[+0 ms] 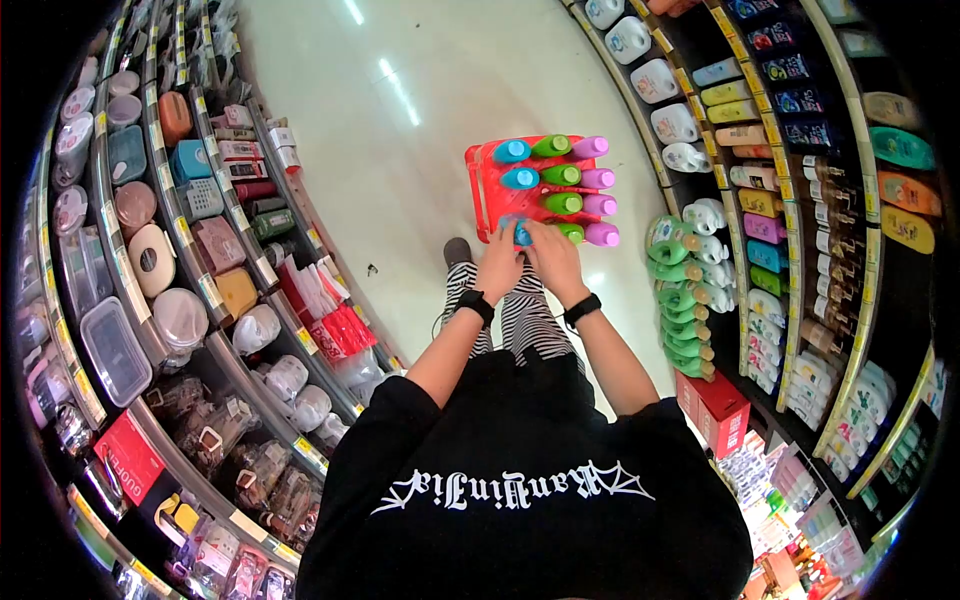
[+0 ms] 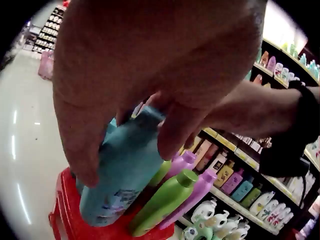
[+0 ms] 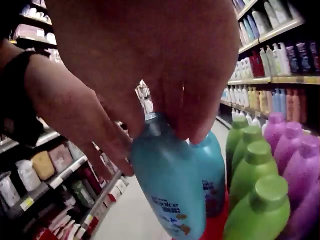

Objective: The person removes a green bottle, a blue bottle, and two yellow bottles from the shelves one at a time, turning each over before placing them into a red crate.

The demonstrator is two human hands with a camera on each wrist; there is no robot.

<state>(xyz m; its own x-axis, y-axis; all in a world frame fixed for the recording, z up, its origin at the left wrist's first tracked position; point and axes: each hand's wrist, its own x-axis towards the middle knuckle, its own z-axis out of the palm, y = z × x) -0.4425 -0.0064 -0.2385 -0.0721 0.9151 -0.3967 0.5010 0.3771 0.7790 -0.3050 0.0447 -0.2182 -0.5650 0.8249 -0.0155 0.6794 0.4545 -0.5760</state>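
Observation:
A blue shampoo bottle (image 3: 172,185) stands at the near left corner of a red plastic stool (image 1: 482,200), its cap end up and leaning slightly. My left hand (image 1: 498,268) holds its side between thumb and fingers, as the left wrist view shows. From above, my right hand (image 1: 556,262) pinches the bottle around its cap, the fingertips (image 3: 197,132) reaching down over the shoulder. Two more blue bottles (image 1: 517,179) stand farther back in the same row. Beside them are a row of green bottles (image 1: 560,176) and a row of purple bottles (image 1: 598,179).
Shelves of boxes and plastic containers (image 1: 130,350) rise on the left. At the right, shelves carry rows of bottles (image 1: 735,110). Green jugs (image 1: 680,300) and a red box (image 1: 712,410) stand on the floor at the right shelf's foot. Pale floor (image 1: 330,180) surrounds the stool.

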